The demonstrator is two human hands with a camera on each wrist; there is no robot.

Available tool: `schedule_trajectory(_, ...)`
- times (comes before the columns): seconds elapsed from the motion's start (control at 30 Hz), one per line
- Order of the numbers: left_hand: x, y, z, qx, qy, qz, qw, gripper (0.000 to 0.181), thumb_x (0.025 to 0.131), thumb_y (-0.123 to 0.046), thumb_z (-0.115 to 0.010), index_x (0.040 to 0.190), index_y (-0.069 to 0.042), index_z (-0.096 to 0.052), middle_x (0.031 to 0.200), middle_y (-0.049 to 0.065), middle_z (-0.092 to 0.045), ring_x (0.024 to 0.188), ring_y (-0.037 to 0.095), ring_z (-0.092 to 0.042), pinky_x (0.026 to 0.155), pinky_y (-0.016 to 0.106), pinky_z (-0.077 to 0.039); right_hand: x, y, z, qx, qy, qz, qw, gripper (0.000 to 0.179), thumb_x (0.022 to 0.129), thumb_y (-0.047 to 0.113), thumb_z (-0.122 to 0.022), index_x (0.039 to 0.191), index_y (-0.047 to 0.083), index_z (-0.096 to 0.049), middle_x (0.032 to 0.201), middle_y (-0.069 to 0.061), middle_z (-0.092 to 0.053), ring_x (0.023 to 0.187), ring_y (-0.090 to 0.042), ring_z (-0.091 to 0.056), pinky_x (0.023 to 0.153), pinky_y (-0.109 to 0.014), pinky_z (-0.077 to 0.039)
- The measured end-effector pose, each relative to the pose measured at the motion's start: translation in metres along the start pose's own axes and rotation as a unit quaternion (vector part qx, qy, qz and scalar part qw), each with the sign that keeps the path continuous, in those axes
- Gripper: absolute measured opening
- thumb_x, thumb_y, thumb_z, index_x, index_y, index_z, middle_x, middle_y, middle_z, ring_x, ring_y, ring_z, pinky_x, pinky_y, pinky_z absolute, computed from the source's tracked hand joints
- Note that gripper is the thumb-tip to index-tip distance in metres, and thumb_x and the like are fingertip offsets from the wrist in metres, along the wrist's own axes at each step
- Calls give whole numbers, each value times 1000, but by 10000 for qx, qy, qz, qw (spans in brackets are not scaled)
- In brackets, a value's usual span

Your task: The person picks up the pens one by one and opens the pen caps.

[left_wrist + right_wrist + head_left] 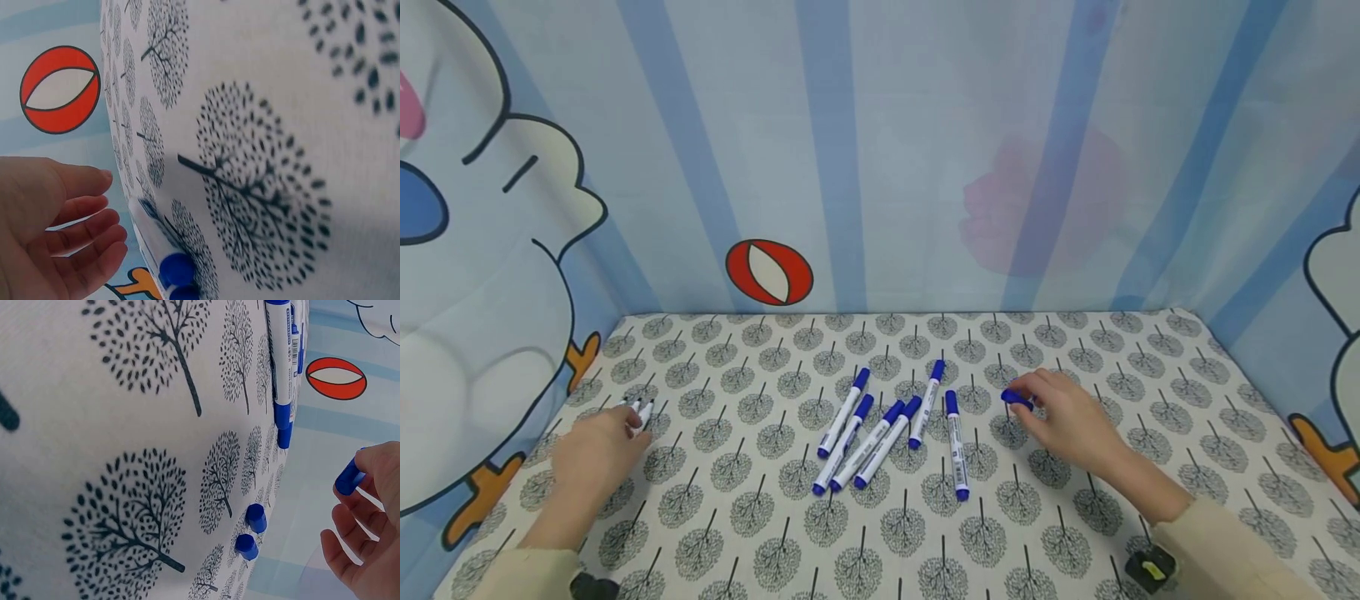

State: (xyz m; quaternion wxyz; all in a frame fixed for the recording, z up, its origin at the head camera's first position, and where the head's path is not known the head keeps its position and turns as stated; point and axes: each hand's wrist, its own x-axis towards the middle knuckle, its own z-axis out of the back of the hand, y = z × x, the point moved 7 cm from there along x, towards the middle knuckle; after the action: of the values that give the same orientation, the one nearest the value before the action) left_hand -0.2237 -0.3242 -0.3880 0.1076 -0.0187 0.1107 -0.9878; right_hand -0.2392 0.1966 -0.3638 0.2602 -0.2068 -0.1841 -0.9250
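Observation:
My right hand (pixel 1070 419) pinches a small blue marker cap (pixel 350 477) between thumb and fingertips, above the cloth. Two more blue caps (pixel 255 518) stand on the cloth in the right wrist view, hidden by the hand in the head view. At the far left, my left hand (pixel 597 450) is beside uncapped white markers (pixel 642 412) with dark tips. In the left wrist view its fingers (pixel 94 222) are loosely bent and hold nothing; the blue ends of two markers show beside them. Several capped blue-and-white markers (pixel 957 446) lie mid-table, apart from both hands.
The table wears a white cloth (pixel 910 533) printed with grey trees. A light blue striped curtain (pixel 902 150) with cartoon figures and a red ball (pixel 770 272) stands behind the table and along its sides.

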Motion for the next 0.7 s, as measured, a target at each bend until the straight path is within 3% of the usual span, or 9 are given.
schedule_trajectory(0.17, 0, -14, 0, -199, -149, -310, 9992, 22, 84, -20, -62, 95, -1, -61, 75, 10, -61, 52, 17, -50, 40, 30, -38, 3, -3, 0, 45, 128, -146, 9998, 21, 78, 13, -70, 97, 7, -64, 87, -2, -65, 76, -17, -58, 64, -29, -48)
schedule_trajectory(0.4, 1, -33, 0, -327, -620, -747, 9947, 21, 81, -21, -65, 93, -4, -64, 90, 16, -66, 65, 23, -59, 46, 30, -42, 6, -6, 1, 40, 233, -296, 9993, 21, 78, 12, -69, 98, 6, -63, 82, -3, -64, 71, -17, -58, 58, -25, -47)
schedule_trajectory(0.7, -1, -61, -1, -439, -651, -1226, 9893, 20, 80, -20, -66, 93, -4, -65, 90, 15, -65, 72, 26, -60, 50, 32, -45, 8, -16, 0, 91, 401, -664, 9969, 23, 80, 12, -69, 100, 3, -61, 78, -2, -61, 63, -10, -51, 52, -20, -41)
